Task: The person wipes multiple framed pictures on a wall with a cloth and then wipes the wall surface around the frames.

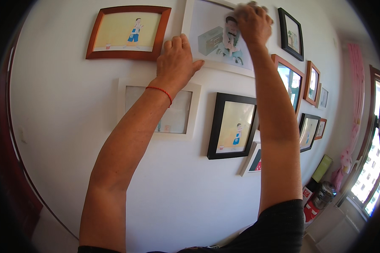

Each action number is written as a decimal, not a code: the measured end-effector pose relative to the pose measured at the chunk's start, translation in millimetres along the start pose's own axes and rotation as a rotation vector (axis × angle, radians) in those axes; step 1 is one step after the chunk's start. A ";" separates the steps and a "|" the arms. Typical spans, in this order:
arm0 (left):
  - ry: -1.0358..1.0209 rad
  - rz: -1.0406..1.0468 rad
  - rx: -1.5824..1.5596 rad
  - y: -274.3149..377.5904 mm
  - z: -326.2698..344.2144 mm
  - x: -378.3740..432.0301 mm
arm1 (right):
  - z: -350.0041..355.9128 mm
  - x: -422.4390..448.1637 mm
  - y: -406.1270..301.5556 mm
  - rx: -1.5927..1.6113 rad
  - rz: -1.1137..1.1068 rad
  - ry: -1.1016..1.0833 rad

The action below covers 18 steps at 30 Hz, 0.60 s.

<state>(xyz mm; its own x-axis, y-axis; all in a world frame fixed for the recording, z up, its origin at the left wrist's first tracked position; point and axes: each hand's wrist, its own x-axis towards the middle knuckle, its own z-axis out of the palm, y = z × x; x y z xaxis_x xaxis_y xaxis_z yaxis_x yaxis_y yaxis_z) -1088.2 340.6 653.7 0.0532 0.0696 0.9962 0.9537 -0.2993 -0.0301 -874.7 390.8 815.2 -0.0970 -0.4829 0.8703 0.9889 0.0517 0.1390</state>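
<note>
A large white picture frame (223, 69) hangs high on the wall, holding a print of a seated child beside a box. My left hand (178, 58) grips its lower left corner, fingers over the side edge and thumb along the bottom. A red cord bracelet (160, 90) circles my left wrist. At the frame's upper right, my right hand (256, 22) presses with bent fingers, blurred by motion. A greyish blur under those fingers may be a cloth; I cannot tell. Left of the white frame hangs a brown wooden frame (91, 38), close to my left hand.
Below hang another white frame (194, 110) and a black frame (213, 126), partly behind my arms. Several more frames, among them a black one (283, 31), run along the wall rightward. A pink curtain (356, 95), a window (369, 177) and a glass-lidded appliance (324, 194) stand at right.
</note>
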 end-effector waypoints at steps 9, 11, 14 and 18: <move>-0.009 -0.012 -0.017 -3.4 3.3 -0.6 | -38.7 -9.0 -35.9 0.110 0.222 -0.217; 0.013 0.007 0.005 -6.0 4.5 -1.0 | -73.1 -10.9 -85.4 0.288 0.104 -0.245; 0.040 0.023 0.004 -3.7 8.0 -2.5 | -62.7 -30.8 -116.1 0.299 -0.106 -0.159; -0.031 -0.034 -0.054 0.3 -0.6 3.0 | -64.2 -71.7 -129.2 0.347 -0.138 0.062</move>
<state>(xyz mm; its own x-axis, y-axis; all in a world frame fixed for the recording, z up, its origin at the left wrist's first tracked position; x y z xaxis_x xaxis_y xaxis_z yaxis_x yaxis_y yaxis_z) -1087.9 340.1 656.7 0.0313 0.1099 0.9934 0.9379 -0.3469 0.0088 -988.3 362.6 704.6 -0.2095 -0.5578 0.8031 0.8689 0.2705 0.4146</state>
